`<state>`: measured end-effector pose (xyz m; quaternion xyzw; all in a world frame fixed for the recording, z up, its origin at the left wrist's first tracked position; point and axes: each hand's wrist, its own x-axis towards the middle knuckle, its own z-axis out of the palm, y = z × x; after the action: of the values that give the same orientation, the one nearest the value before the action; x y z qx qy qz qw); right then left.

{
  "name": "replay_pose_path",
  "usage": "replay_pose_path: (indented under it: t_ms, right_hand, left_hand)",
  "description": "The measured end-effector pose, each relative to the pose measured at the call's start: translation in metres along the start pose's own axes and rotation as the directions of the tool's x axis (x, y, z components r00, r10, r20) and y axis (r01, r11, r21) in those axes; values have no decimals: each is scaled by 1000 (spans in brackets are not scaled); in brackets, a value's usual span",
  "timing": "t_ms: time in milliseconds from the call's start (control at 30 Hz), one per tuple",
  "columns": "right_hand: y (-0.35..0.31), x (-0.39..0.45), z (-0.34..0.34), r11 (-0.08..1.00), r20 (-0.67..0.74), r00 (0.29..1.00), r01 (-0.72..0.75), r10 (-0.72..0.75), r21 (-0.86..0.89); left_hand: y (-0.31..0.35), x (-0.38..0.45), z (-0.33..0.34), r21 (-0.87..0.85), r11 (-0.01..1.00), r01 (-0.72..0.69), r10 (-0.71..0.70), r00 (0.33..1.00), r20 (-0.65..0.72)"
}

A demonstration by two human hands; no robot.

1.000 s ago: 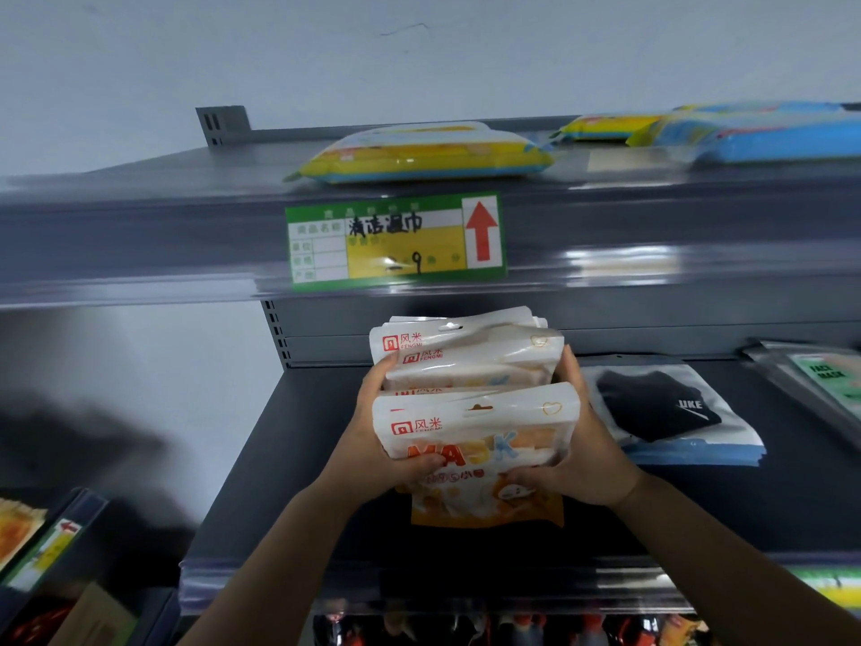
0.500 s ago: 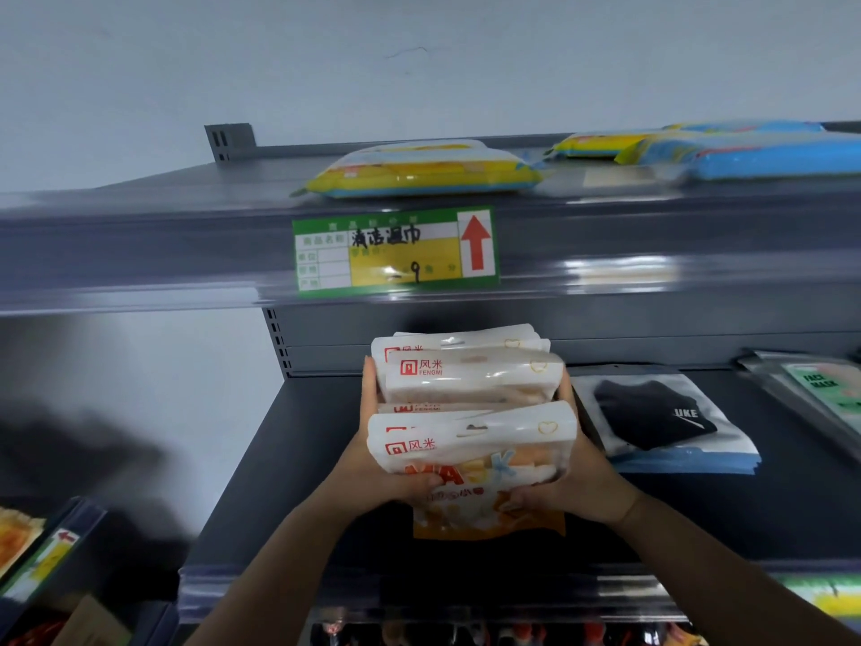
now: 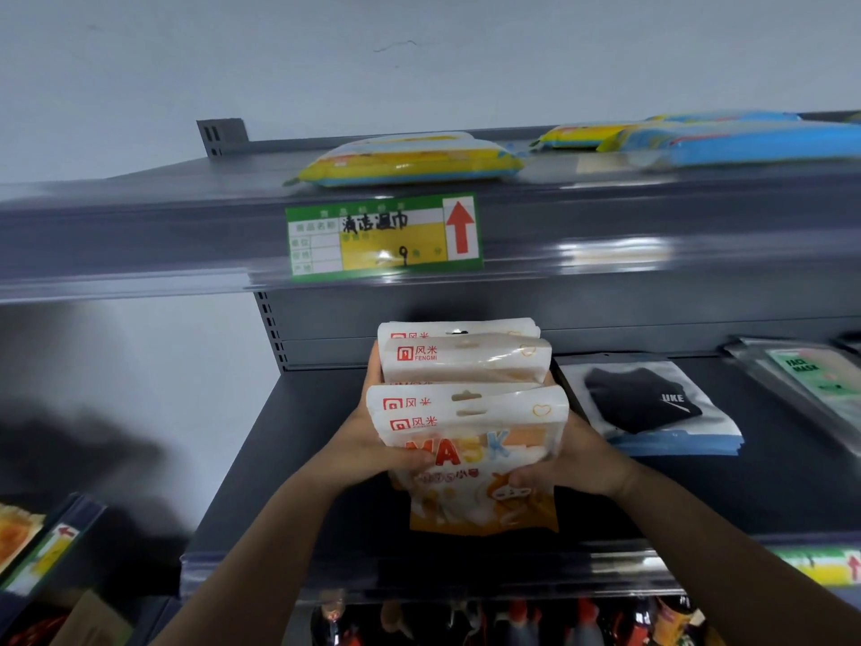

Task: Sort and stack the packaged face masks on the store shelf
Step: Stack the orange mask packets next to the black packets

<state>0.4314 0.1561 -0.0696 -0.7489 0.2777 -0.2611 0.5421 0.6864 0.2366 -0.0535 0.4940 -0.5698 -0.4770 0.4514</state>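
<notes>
White-and-orange plastic pouches, a bundle of mask packs (image 3: 470,412), squeezed between both hands on the dark grey middle shelf (image 3: 289,459). Left hand (image 3: 372,440) clamps the left edge, thumb curled over the front pack; right hand (image 3: 566,459) mirrors it on the right edge, thumb on the printed face. Both grips wrap the bundle, fingers behind mostly hidden. Looks like a squaring-up grip: sides pressed inward so the edges line up before the stack goes down flat. Packs stand roughly upright, fanned, tops staggered; the bottom of the front pack is at or just above the shelf deck, contact unclear.

Readable print: red logo plus "风米 FENGMI" on the header strips, big multicolour "MASK" on the front pack, hang-hole slots on top, small heart outline at the corner.

Just right of the bundle: flat stack of black mask packs (image 3: 652,407), white mark reading "UKE". Further right, a foil pack (image 3: 810,375) with green "FACE MASK" panel. Upper shelf edge carries a green-yellow price tag (image 3: 384,237), handwritten Chinese, a "9", red up arrow. Yellow wipes pack (image 3: 410,160) above it; blue packs (image 3: 745,142) to the right, blurred.
</notes>
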Motion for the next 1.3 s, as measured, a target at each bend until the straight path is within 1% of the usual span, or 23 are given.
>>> replay_pose_path:
  t_ms: [100, 167, 300, 433, 533, 700, 800, 900, 967, 1033, 1100, 1167, 1300]
  right_hand:
    - [4, -1, 1, 1000, -47, 999, -9, 10, 12]
    - [9, 1, 3, 999, -108, 994, -10, 14, 38]
    - [14, 9, 12, 997, -224, 974, -28, 44, 76]
    - [17, 15, 19, 989, -303, 951, -23, 67, 145]
    - [21, 18, 23, 984, -313, 943, -61, 111, 166]
    - [23, 21, 27, 973, -256, 955, -97, 150, 210]
    - [24, 19, 27, 974, -253, 962, -49, 106, 223]
    - [25, 17, 24, 973, -271, 962, 35, 28, 227]
    - [23, 18, 24, 970, -268, 963, 55, 11, 235]
    - [22, 18, 24, 962, -227, 974, 44, 19, 268]
    - [24, 20, 25, 963, -217, 976, 26, 34, 268]
    - [26, 21, 26, 963, -210, 976, 8, 51, 268]
    - [24, 24, 27, 961, -246, 967, 4, 67, 277]
  left_hand:
    - [-7, 0, 4, -8, 999, 42, -42, 998, -39]
    - [-9, 0, 8, -41, 997, 58, -61, 996, -67]
    - [-6, 7, 17, -150, 988, 22, -50, 981, -185]
    - [-5, 12, 21, -223, 975, 10, -63, 971, -231]
    - [-8, 12, 22, -260, 966, 11, -74, 969, -235]
    - [-14, 11, 25, -251, 968, 29, -81, 977, -198]
    - [-14, 12, 24, -212, 977, 32, -72, 979, -189]
    - [-17, 11, 21, -200, 979, 23, -62, 980, -188]
    - [-20, 10, 21, -258, 966, 20, -70, 980, -188]
    - [-25, 9, 22, -346, 938, 28, -93, 981, -172]
    - [-27, 9, 26, -416, 908, 58, -130, 980, -147]
    - [-29, 10, 30, -443, 894, 75, -152, 978, -141]
    - [-24, 11, 34, -448, 894, 20, -112, 977, -181]
